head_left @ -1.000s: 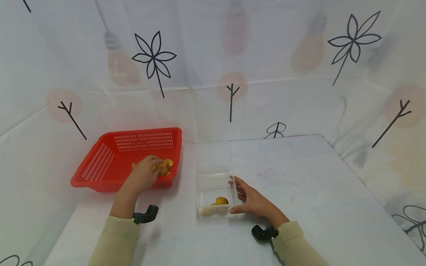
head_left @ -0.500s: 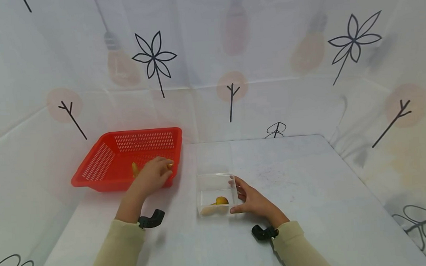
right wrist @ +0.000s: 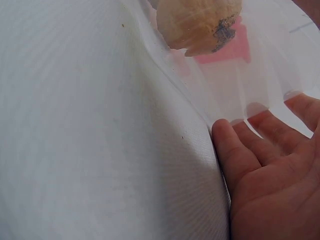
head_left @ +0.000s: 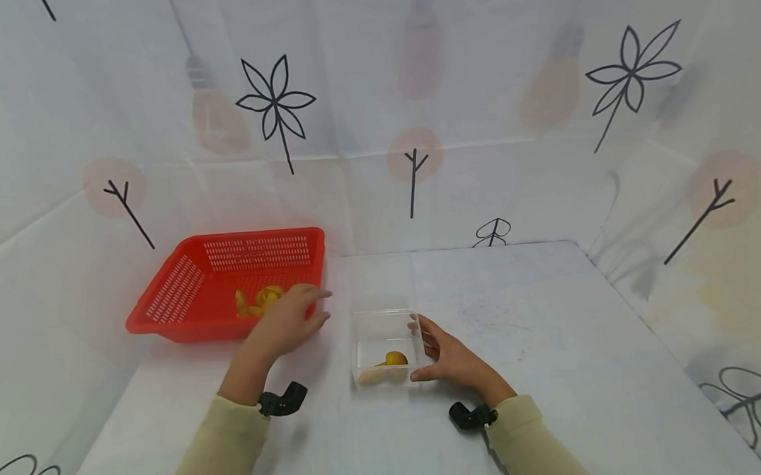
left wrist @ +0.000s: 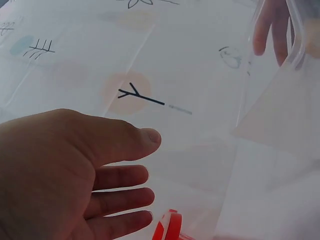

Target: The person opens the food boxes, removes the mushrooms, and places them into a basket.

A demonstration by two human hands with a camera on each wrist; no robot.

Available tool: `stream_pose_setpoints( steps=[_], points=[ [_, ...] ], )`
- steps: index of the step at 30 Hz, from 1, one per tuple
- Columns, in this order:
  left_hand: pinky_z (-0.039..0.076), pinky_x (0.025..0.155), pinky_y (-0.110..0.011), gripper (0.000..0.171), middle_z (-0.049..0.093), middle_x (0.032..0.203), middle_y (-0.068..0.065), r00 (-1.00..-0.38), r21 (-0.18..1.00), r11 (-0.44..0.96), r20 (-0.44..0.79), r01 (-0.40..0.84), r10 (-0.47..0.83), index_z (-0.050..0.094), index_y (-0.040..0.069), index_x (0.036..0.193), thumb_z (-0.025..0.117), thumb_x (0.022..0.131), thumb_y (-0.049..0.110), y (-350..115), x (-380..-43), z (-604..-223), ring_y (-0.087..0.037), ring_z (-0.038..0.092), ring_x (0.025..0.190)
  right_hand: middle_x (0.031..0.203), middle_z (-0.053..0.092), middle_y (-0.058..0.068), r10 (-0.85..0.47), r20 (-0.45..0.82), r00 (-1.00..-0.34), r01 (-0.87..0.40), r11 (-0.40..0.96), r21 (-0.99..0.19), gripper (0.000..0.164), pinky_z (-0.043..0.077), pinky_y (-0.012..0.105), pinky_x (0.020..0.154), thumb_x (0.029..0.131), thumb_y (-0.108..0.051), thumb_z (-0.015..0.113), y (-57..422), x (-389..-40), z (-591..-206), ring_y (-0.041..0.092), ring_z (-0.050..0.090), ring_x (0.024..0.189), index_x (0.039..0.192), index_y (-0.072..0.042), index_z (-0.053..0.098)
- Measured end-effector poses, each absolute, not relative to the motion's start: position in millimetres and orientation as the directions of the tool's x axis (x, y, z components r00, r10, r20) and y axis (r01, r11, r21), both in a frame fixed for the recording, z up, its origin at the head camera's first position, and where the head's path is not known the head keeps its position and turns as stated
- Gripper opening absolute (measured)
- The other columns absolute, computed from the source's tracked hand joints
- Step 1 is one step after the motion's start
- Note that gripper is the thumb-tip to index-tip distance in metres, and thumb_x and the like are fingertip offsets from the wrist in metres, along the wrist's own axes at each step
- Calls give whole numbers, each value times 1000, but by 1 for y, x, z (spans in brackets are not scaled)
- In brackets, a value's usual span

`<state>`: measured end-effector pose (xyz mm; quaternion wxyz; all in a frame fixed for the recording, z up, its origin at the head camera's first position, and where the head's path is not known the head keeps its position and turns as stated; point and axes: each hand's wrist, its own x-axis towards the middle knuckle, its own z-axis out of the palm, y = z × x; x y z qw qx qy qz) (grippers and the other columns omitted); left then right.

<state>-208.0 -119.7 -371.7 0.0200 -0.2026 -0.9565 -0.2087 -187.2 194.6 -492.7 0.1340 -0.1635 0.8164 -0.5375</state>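
My left hand [head_left: 288, 319] reaches over the right front rim of a red plastic basket [head_left: 191, 281], fingers extended and nothing visible in them. In the left wrist view, the thumb and fingers of this hand [left wrist: 100, 165] stand apart from one another. Several knobby yellow pieces, like ginger [head_left: 256, 303], lie in the basket, partly behind the hand. A clear plastic box [head_left: 385, 336] holds a yellow-brown ginger-like piece [head_left: 396, 359]. My right hand [head_left: 452, 358] grips the box's right side, thumb near the front corner and fingers near the back. Its fingertips [right wrist: 257, 112] press the clear wall.
The box's clear lid [head_left: 382, 283] appears to lie folded back behind it. Both stand on a white table [head_left: 551, 343] with a printed white cloth [head_left: 363, 125] rising behind. Black wrist cameras [head_left: 284, 400] sit on both wrists.
My left hand has moved from inside the basket rightward to its rim, its fingers spreading. Yellow pieces once under it now show. The right hand and box have stayed put.
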Motion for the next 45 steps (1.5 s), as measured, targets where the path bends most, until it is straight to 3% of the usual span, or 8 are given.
stream_pose_setpoints(
  steps=[6,22,33,45],
  points=[
    [51,98,-49,44,60,132,-7,-903,372,826,103,424,417,61,19,130,69,89,30,-106,-204,-370,-27,54,123,159,28,5,-414,-41,-909,-124,362,-924,118,31,39,114,65,-27,90,195,-187,-493,25,28,147,156,-22,15],
    [55,93,-39,43,63,122,0,-867,434,772,48,465,495,62,22,129,71,88,32,-80,-196,-377,-18,59,110,159,28,4,-397,-55,-916,-106,371,-922,117,33,40,113,63,-32,91,195,-188,-496,26,30,146,154,-29,17],
    [56,90,-35,46,63,124,2,-826,436,734,37,520,563,61,24,130,72,86,34,-69,-199,-383,-16,59,109,160,25,6,-423,-24,-906,-140,353,-925,117,32,39,114,66,-28,90,195,-187,-492,25,29,147,156,-21,15],
    [54,94,-37,43,64,122,-1,-780,448,709,-38,545,625,61,21,129,70,88,30,-51,-201,-390,-21,59,111,160,25,5,-419,-24,-908,-146,369,-918,114,33,40,113,67,-31,89,196,-186,-494,25,29,146,155,-26,17]
  ],
)
